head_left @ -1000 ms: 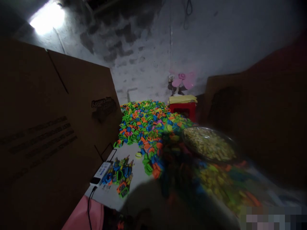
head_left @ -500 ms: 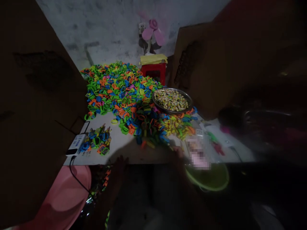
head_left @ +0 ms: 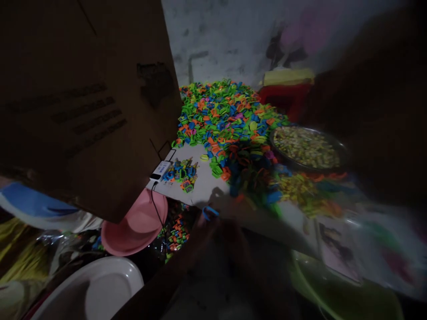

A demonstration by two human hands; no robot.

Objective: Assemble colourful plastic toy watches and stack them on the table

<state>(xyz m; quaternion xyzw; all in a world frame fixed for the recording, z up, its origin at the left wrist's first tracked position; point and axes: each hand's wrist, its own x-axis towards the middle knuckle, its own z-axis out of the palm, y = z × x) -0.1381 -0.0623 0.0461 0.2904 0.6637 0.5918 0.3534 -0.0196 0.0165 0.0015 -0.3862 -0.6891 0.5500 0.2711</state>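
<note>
My left hand (head_left: 204, 226) is closed on a blue toy watch (head_left: 211, 212), a looped plastic band that stands up from the fingers just over the table's front edge. Close beside it on the right is my right hand (head_left: 230, 231), dark and blurred; its fingers cannot be made out. A small pile of toy watches (head_left: 183, 173) with yellow pieces among them lies on the table to the left. Beyond my hands spreads a large heap of green, blue and orange toy watches (head_left: 223, 111). Loose yellow pieces (head_left: 296, 189) lie to the right.
A metal bowl (head_left: 310, 149) of small pale pieces stands at right. Left are a white device (head_left: 160, 170) with a cable and a large cardboard box (head_left: 100, 89). Below the edge are a pink basin (head_left: 133, 231), a white basin (head_left: 113, 284) and a green basin (head_left: 350, 293).
The view has swung left, so the table shifts rightward. My hands, apart before at the table edge, are now close together, and a blue toy watch is in the left one.
</note>
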